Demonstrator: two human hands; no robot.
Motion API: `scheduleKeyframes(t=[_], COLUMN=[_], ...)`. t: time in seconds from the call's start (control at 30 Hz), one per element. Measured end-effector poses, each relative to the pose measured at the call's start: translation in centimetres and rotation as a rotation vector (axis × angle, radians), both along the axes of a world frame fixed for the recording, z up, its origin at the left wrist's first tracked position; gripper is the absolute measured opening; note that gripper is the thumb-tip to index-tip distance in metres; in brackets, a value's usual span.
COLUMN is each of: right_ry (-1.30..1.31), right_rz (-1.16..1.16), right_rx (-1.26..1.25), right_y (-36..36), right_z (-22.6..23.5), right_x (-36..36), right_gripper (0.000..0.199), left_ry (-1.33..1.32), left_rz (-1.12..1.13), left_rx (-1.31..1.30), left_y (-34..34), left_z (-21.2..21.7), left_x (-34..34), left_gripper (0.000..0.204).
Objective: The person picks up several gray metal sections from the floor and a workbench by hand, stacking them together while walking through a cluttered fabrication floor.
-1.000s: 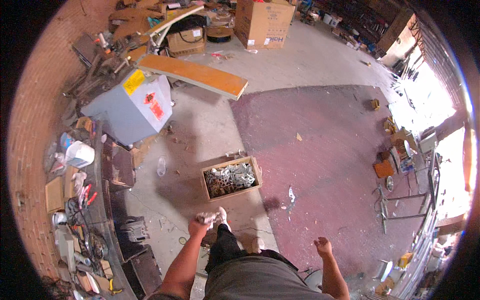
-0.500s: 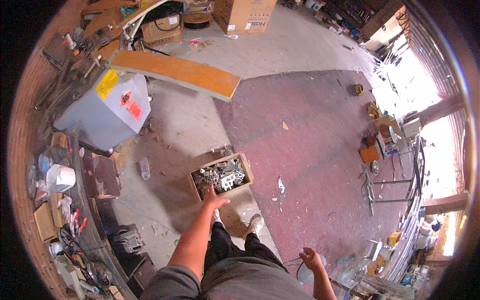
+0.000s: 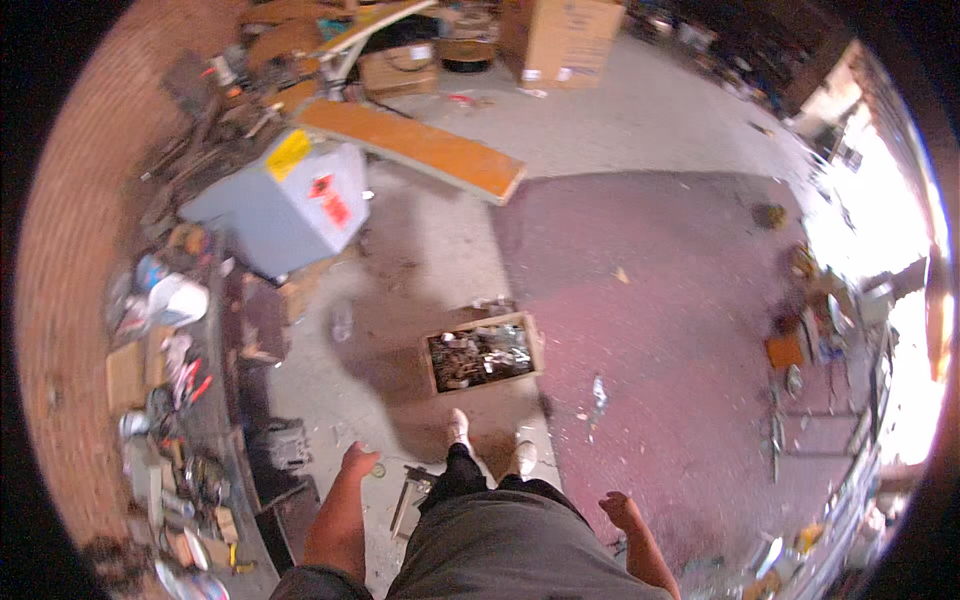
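Observation:
On the floor ahead of my feet stands a wooden box [image 3: 541, 345] filled with small metal pieces [image 3: 485, 358], some grey and some white. My left hand [image 3: 359, 461] hangs at my left side, away from the box, its thumb apart from the fingers and nothing seen in it. Close to it on the floor lies a small greenish ring [image 3: 378, 470]. My right hand [image 3: 618, 510] hangs at my right side over the dark red floor, with loosely bent fingers and nothing visible in them. Both hands are somewhat blurred.
Left of me runs a cluttered bench [image 3: 215, 440]. Farther off stand a grey metal housing [image 3: 270, 205], a long orange board [image 3: 410, 145] and a large cardboard box [image 3: 562, 42]. A metal frame [image 3: 815, 415] lies at the right. A framed piece [image 3: 405, 505] lies by my left leg.
My left hand has drawn back from above the wooden box to my left side. My right hand stays low at my right. The whole view has shifted, with the scene moving rightward.

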State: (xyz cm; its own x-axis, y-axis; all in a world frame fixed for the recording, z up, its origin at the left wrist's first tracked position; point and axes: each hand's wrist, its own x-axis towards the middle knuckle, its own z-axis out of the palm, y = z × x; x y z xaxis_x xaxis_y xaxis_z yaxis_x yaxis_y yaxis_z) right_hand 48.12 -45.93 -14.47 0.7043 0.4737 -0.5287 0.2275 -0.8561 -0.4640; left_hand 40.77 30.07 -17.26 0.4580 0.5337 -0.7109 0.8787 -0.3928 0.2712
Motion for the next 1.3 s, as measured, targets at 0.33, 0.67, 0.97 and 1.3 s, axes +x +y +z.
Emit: scheduleKeyframes(t=[0.33, 0.67, 0.97, 1.3], right_ry=[0.215, -0.167, -0.082, 0.092], right_rz=[-0.219, 0.201, 0.448, 0.243], right_rx=[0.049, 0.054, 0.121, 0.084], right_y=[3.8, 8.1, 22.3, 44.4], right_z=[-2.1, -6.7, -5.1, 4.5], right_x=[14.5, 27.2, 21.9, 23.2], right_gripper=[0.037, 0.039, 0.03, 0.039], left_ry=[-0.25, -0.112, -0.098, -0.492], left_rz=[0.149, 0.48, 0.428, 0.663], left_rx=[0.054, -0.153, -0.153, -0.022], left_y=[-14.0, -15.0, -4.2, 6.7], left_z=[5.4, 2.0, -4.2, 4.7], left_x=[-11.4, -21.8, -21.6, -15.5], left_gripper=[0.072, 0.057, 0.079, 0.063])
